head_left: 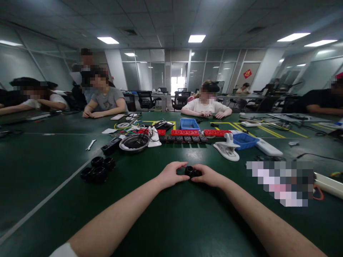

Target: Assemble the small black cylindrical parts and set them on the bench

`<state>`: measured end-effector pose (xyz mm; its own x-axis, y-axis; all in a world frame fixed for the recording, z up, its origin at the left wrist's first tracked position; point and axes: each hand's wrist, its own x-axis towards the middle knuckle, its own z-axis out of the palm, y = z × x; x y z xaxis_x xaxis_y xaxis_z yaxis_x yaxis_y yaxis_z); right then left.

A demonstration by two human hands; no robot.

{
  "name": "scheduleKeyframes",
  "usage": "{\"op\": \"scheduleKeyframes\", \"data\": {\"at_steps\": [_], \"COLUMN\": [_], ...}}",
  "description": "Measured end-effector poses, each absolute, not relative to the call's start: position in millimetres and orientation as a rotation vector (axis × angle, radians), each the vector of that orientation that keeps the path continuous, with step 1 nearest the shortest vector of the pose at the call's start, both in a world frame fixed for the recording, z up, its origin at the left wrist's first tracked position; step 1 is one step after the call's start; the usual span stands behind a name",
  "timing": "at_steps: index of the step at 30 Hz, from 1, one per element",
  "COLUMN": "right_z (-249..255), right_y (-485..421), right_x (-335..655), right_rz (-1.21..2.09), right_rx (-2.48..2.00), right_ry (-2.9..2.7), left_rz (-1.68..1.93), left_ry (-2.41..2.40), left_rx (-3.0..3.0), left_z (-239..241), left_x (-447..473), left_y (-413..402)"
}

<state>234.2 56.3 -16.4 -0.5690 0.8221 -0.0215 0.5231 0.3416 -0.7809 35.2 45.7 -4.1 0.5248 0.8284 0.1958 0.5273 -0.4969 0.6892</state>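
The right hand (210, 175) pinches a small, glossy black round part (189, 172). The left hand (170, 174) curves open beside it, fingers spread; contact is unclear.

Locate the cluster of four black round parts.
In the head view, the cluster of black round parts sits on the green table, left of the left hand and nearer the camera than the wrench.

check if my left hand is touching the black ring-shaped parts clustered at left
Apart: the head view shows green tabletop between the left hand and the black ring-shaped parts.
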Motion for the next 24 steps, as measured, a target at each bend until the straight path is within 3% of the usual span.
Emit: {"op": "scheduleKeyframes", "data": {"at_steps": [9, 16, 19, 24], "right_z": [-18.6, -13.8, -13.7, -9.6], "right_y": [53.2, 35.7, 37.8, 46.4], "right_x": [219.2, 197.6, 203.0, 219.0], "right_rz": [0.628, 0.021, 0.126, 0.723], "right_rx": [-1.418, -1.708, -1.619, -1.251], "right_ry": [-2.333, -2.321, -2.314, -2.332], "left_rz": [0.837, 0.923, 0.996, 0.936], "left_ry": [1.224, 1.445, 1.412, 1.292], "left_rx": [2.259, 2.159, 2.128, 2.195], "left_z": [-10.8, -18.0, -16.4, -11.6], "left_x": [40.5, 46.1, 44.1, 37.0], "left_y": [39.0, 34.0, 35.4, 41.7]}}
